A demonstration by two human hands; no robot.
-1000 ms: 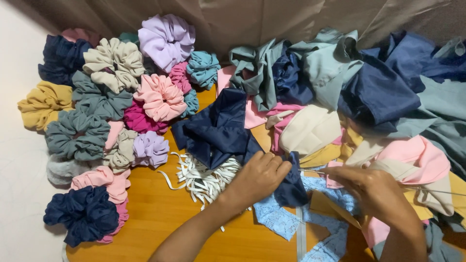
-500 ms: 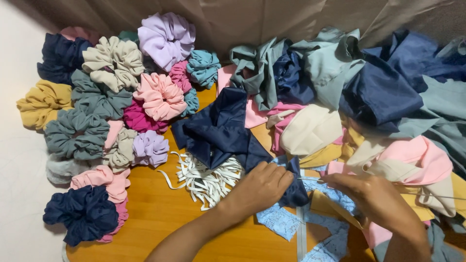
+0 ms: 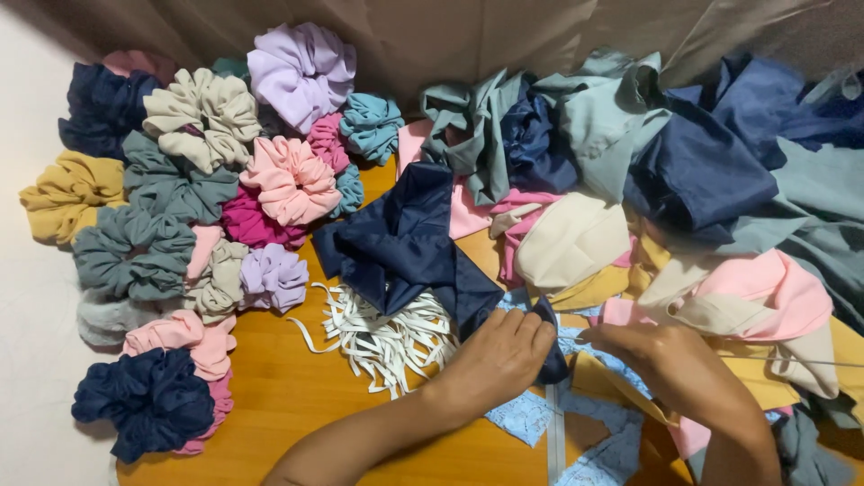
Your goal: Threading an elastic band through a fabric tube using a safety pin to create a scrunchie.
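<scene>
My left hand (image 3: 499,360) pinches the end of a navy blue fabric piece (image 3: 405,243) that stretches up and left across the wooden table (image 3: 288,387). My right hand (image 3: 670,369) sits just to the right of it, fingertips close to the same navy end, and seems to hold a thin needle or thread that runs off to the right. A bundle of white elastic strips (image 3: 387,337) lies just left of my left hand. Light blue lace scraps (image 3: 576,427) lie under both hands.
Several finished scrunchies (image 3: 216,189) in pink, lilac, grey, beige, mustard and navy are heaped at the left. Loose fabric pieces (image 3: 702,180) in blue, teal, pink and cream are piled at the right. A brown cloth backdrop (image 3: 504,36) hangs behind.
Both hands have shifted slightly, staying together on the navy fabric end; the left hand's fingers have closed over it more. The piles have not moved.
</scene>
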